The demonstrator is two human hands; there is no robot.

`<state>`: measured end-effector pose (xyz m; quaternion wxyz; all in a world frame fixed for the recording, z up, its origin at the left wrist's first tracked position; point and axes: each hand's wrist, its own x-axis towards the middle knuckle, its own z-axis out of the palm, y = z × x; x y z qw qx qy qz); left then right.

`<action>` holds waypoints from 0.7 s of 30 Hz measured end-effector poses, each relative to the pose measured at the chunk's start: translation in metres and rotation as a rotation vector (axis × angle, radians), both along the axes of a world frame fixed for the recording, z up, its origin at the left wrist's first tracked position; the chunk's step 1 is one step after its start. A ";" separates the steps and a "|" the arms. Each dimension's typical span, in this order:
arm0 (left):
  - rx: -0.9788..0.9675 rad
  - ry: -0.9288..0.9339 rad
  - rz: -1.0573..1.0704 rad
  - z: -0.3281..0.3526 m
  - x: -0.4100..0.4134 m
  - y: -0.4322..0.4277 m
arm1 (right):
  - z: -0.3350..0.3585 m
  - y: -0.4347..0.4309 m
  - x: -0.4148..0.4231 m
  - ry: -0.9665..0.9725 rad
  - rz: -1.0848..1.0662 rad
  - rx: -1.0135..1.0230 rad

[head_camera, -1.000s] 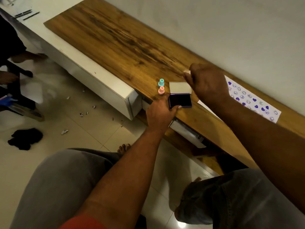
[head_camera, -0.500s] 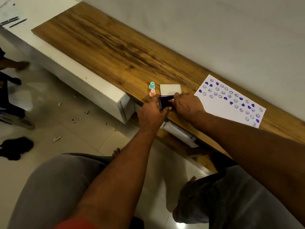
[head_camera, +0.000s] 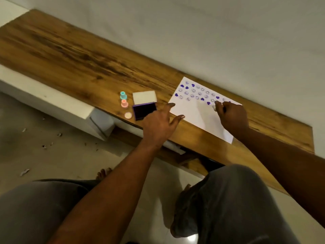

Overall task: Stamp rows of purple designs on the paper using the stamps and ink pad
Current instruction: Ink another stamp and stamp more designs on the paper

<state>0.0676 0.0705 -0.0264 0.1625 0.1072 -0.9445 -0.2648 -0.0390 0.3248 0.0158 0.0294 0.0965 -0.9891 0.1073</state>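
Observation:
A white paper (head_camera: 197,113) lies on the wooden bench, its far part covered with rows of purple hearts and smiley faces. My right hand (head_camera: 230,115) is closed on a small stamp (head_camera: 214,106), whose pale end touches the paper beside the printed rows. My left hand (head_camera: 160,124) hovers with fingers spread, its fingertips at the paper's near left edge. The open purple ink pad (head_camera: 143,110) sits just left of that hand, its white lid (head_camera: 144,97) raised behind it. A teal stamp (head_camera: 123,95), a pink stamp (head_camera: 124,103) and a round pink cap (head_camera: 128,115) stand left of the pad.
The wooden bench (head_camera: 79,67) runs along a pale wall, with a white cabinet (head_camera: 52,106) below its left part. My knees in grey trousers fill the lower view. Small scraps lie on the tiled floor (head_camera: 52,155) at left.
My right hand moved from the ink pad to the paper with the stamp. My left hand let go of the pad and opened toward the paper's edge. The camera view shifted right.

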 end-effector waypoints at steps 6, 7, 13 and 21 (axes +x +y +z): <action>-0.128 -0.007 -0.247 -0.007 -0.041 0.075 | -0.021 0.056 -0.013 0.010 -0.060 0.047; -0.151 -0.014 -0.267 -0.012 -0.047 0.083 | -0.024 0.058 -0.015 0.002 -0.055 0.046; -0.209 -0.096 -0.309 -0.040 -0.059 0.106 | -0.041 0.051 -0.025 -0.073 -0.033 -0.001; -0.232 -0.146 -0.323 -0.041 -0.060 0.105 | -0.046 0.051 -0.027 -0.069 -0.046 -0.007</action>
